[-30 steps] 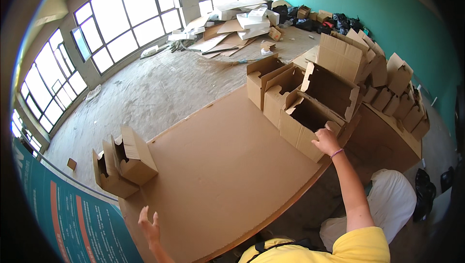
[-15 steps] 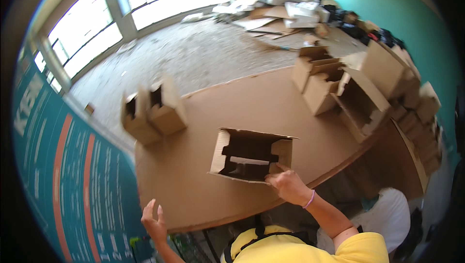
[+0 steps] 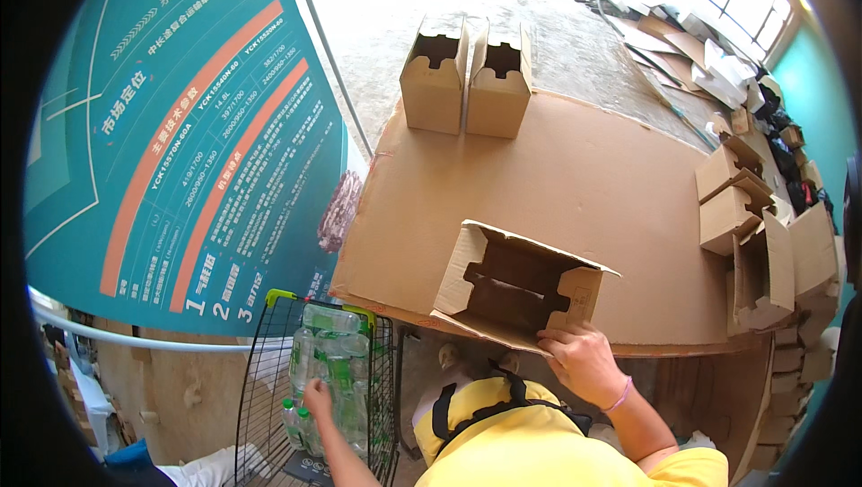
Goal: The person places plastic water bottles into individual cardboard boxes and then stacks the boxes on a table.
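An open-topped cardboard box (image 3: 585, 300) with notched inner flaps sits tilted at the table's near edge. My right hand (image 3: 579, 363) is closed on the box's near right corner, fingers over its rim. Low on the left, my left hand (image 3: 317, 397) reaches into a black wire shopping cart (image 3: 256, 388) with green trim. Clear plastic bottles (image 3: 337, 343) with green labels and caps fill part of this cart. The left fingers look curled in against the bottles; what they hold, if anything, is hidden.
Two open cardboard boxes (image 3: 433, 96) stand side by side at the table's far left corner. More open boxes (image 3: 732, 218) cluster at the right end. A large teal printed banner (image 3: 206, 146) rises left of the cardboard-covered table (image 3: 620, 182). Flattened cardboard (image 3: 664, 38) litters the far floor.
My left hand has gone from open beside the table down into the cart. My right hand stays on the box's corner. The view has swung left and down, bringing the cart and bottles into sight.
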Motion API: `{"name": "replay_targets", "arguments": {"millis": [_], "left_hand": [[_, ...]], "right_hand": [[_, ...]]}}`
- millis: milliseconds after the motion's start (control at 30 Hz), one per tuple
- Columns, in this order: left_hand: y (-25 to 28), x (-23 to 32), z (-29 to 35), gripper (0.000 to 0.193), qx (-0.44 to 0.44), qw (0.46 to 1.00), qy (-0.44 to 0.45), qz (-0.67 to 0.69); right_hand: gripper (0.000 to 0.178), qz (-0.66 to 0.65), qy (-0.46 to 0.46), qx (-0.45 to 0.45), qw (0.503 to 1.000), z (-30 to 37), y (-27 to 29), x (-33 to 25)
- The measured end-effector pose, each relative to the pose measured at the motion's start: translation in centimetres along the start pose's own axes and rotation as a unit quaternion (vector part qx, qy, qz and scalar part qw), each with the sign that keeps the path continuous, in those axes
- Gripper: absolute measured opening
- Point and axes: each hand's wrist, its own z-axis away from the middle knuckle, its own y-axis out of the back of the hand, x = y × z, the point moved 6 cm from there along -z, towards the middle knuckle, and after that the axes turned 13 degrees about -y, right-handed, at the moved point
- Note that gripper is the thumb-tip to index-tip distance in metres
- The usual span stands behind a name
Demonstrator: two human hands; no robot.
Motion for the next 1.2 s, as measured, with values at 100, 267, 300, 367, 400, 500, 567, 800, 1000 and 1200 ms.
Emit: {"name": "replay_targets", "arguments": {"millis": [100, 267, 300, 367, 400, 500, 567, 800, 1000, 1200], "left_hand": [[-8.5, -4.2, 4.3, 0.053, -0.263, 0.961, 0.018, -0.082], [-12.6, -7.6, 3.7, 0.081, -0.353, 0.936, 0.001, 0.005], [-12.9, -8.6, 3.3, 0.086, -0.338, 0.941, -0.015, 0.027], [-13.5, -10.1, 4.3, 0.099, -0.435, 0.894, -0.011, -0.105], [-13.0, -9.8, 4.5, 0.103, -0.440, 0.888, 0.039, -0.129], [-12.3, -8.0, 4.5, 0.103, -0.473, 0.850, 0.147, -0.178], [-11.6, -7.4, 4.5, 0.101, -0.490, 0.827, 0.194, -0.195], [-10.3, -7.4, 4.6, 0.098, -0.454, 0.863, 0.175, -0.138], [-9.9, -6.8, 3.9, 0.095, -0.410, 0.893, 0.169, -0.074], [-10.1, -4.5, 3.9, 0.092, -0.338, 0.923, 0.180, 0.033]], "right_hand": [[0.028, 0.079, 0.053, -0.003, 0.995, -1.9, 1.0, 0.1], [0.043, 0.215, 0.071, -0.048, 0.973, -5.4, 3.4, 2.5], [0.043, 0.258, 0.067, -0.060, 0.962, -6.0, 3.7, 2.8], [0.040, 0.321, 0.079, -0.088, 0.940, -6.5, 3.7, 3.0], [0.039, 0.339, 0.087, -0.100, 0.931, -6.7, 3.6, 2.9], [0.031, 0.301, 0.109, -0.129, 0.939, -6.5, 3.0, 3.9], [0.029, 0.271, 0.109, -0.165, 0.942, -6.7, 2.5, 4.3], [0.016, 0.218, 0.091, -0.177, 0.956, -6.2, 2.9, 4.8], [0.011, 0.158, 0.073, -0.211, 0.962, -4.7, 3.0, 5.8], [0.002, 0.220, 0.103, -0.136, 0.961, -1.6, 1.7, 5.5]]}}
